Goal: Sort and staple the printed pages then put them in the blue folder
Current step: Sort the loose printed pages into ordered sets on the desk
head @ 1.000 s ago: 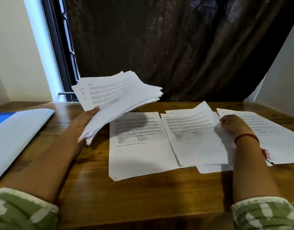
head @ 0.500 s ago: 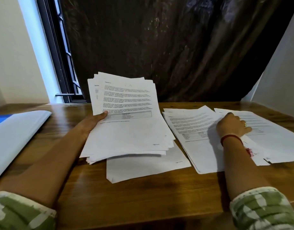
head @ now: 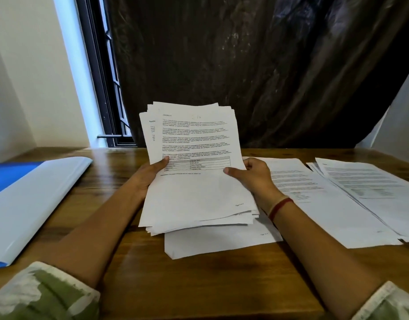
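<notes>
A thick stack of printed pages [head: 196, 172] is held tilted up above the middle of the wooden table [head: 198, 280]. My left hand [head: 148, 175] grips its left edge with the thumb on the top sheet. My right hand [head: 252, 175] grips its right edge, thumb on the page. Under the stack lies a single printed sheet [head: 219, 241]. Two more piles of pages lie to the right: a middle pile [head: 321, 204] and a far right pile [head: 369, 185]. The blue folder [head: 30, 199] lies open at the left, its pale inside facing up. No stapler is in view.
A dark curtain [head: 256, 65] hangs behind the table. A window with a black frame [head: 99, 72] is at the back left. White walls stand on both sides. Bare wood shows between the folder and the pages and along the front edge.
The left hand brought the stack rightward to the centre and turned it upright. The right hand left the pile on the table and took hold of the stack's right edge.
</notes>
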A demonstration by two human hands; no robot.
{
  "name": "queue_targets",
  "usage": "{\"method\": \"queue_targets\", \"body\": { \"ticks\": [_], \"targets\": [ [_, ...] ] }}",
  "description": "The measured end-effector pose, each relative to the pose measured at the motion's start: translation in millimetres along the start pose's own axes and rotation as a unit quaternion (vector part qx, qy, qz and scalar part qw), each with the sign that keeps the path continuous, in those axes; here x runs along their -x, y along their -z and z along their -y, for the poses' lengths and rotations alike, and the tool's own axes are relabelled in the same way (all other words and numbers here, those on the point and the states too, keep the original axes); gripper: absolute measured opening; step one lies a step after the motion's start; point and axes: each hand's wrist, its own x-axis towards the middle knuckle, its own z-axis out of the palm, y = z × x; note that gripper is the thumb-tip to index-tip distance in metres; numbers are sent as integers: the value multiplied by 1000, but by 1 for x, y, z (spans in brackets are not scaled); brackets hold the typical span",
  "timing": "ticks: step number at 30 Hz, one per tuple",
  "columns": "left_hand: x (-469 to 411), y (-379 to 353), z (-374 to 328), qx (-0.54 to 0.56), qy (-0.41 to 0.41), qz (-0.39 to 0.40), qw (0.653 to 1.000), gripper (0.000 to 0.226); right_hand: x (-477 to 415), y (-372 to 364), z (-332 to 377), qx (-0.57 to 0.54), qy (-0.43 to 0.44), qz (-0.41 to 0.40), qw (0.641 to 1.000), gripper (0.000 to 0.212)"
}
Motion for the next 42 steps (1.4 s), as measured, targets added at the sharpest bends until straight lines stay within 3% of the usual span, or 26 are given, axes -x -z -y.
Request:
{"method": "queue_targets", "body": {
  "ticks": [5,10,15,20,24,27,30,36,40,42],
  "targets": [
    [-4,-2,4,20,6,11,1000,24,-4,6,0,39,9,-59,997,38],
    [-6,6,3,17,14,-12,1000,22,-9,27,8,87,-2,0,996,15],
    [-7,5,4,12,6,-48,999,16,-13,68,14,197,-20,48,979,13],
    [-7,5,4,12,2,-49,999,12,-31,108,4,226,-57,-40,972,7],
    [-10,9,4,9,1,-43,999,15,-37,145,-3,274,-85,-173,942,26],
    [-11,11,5,-3,3,-48,999,14,-32,164,-3,323,-162,-287,887,36],
    [-11,10,5,0,5,-48,999,13,-26,169,-9,386,-211,-280,853,44],
    [-9,13,4,-4,11,-65,998,10,-28,161,-32,424,-238,-224,844,43],
    [-5,8,4,-2,2,-59,998,10,-28,155,-38,466,-199,-215,835,57],
    [-3,5,4,6,-1,-49,999,13,-32,147,-34,473,-127,-248,836,57]
  ]
}}
